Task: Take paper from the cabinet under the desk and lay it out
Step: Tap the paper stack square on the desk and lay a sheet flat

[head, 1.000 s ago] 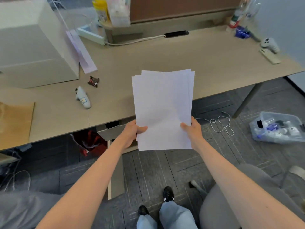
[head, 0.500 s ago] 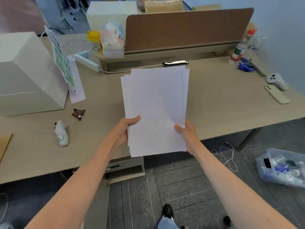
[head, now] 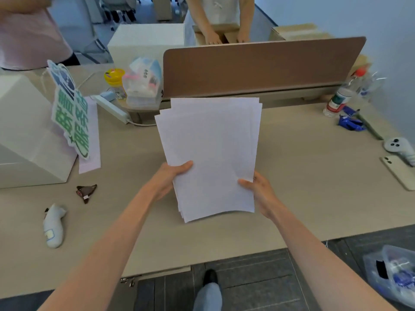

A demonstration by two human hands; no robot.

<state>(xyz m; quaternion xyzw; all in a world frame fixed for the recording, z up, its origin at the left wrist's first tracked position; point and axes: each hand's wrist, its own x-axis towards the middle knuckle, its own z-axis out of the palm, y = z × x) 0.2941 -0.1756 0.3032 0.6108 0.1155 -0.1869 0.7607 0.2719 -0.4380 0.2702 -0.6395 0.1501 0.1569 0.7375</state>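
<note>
Fingers of left hand [head: 167, 178] and right hand [head: 261, 194] clamp the paper stack's [head: 211, 153] lower edges, above the desk [head: 303, 176].

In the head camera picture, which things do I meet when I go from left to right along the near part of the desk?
White handheld controller → small dark brown wrapper → left hand → stack of white paper sheets → right hand → pale smartphone lying face down.

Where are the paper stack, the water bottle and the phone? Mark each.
paper stack [head: 211, 153], head view, middle of top sheet
water bottle [head: 339, 98], head view, on its label
phone [head: 398, 172], head view, middle of its back
</note>
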